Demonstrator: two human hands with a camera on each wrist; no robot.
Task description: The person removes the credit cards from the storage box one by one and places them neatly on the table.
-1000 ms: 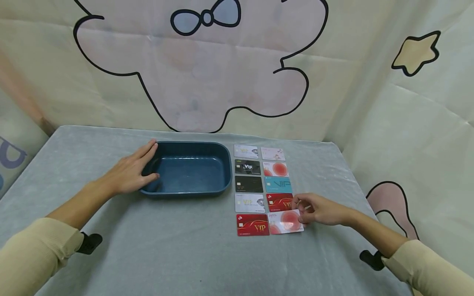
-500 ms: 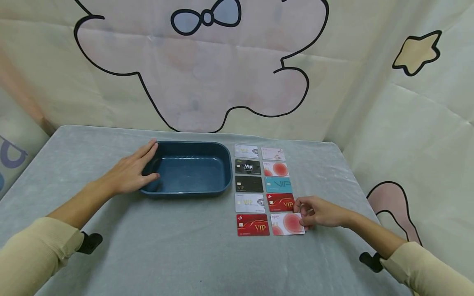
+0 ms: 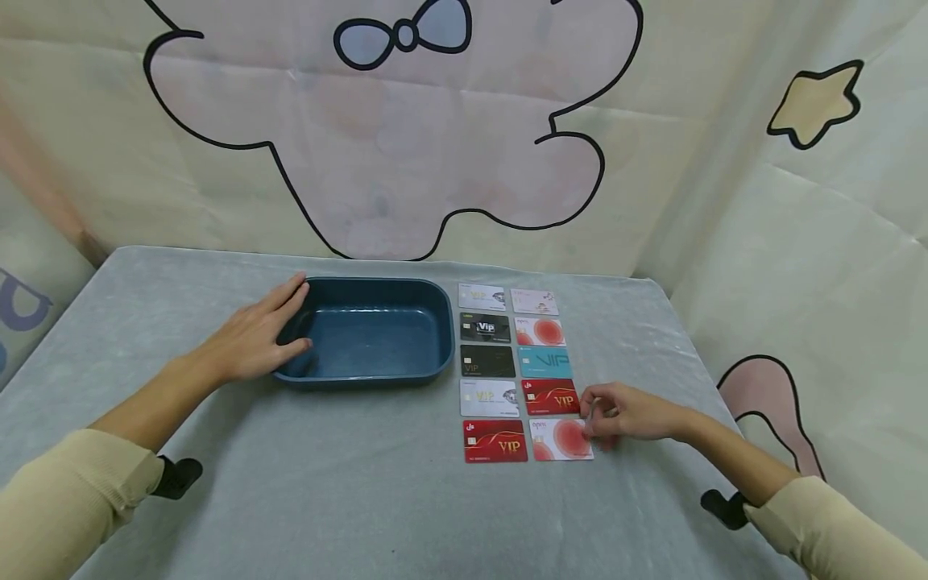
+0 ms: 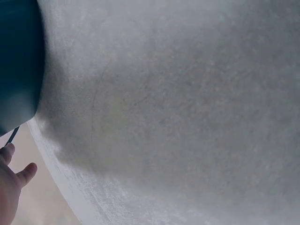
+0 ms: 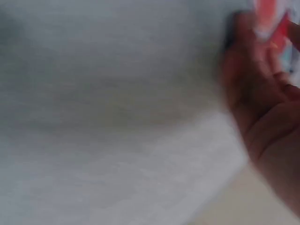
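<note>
My left hand [image 3: 250,338] rests on the left end of a dark blue rectangular dish [image 3: 373,380], thumb over the near rim and fingers towards the far corner. In the left wrist view only part of the dish [image 4: 18,61] and some fingertips show. At the front right of the card group, my right hand [image 3: 629,412] pinches the right edge of a white card with pink circles [image 3: 554,441], which lies on the cloth. A red VIP card [image 3: 548,396] lies just beyond it, close to the fingertips. The right wrist view is blurred, and the grip is partly hidden.
Several plastic cards lie in two columns right of the dish, among them a red one [image 3: 495,441], a black one [image 3: 487,361] and a teal one [image 3: 545,362]. Grey cloth [image 3: 348,483] covers the table; a printed curtain [image 3: 391,161] hangs behind.
The white card with pink circles has gone from tilted, overlapping its neighbours, to lying straight beside the red card. My right hand has shifted slightly with it. The left hand has stayed put.
</note>
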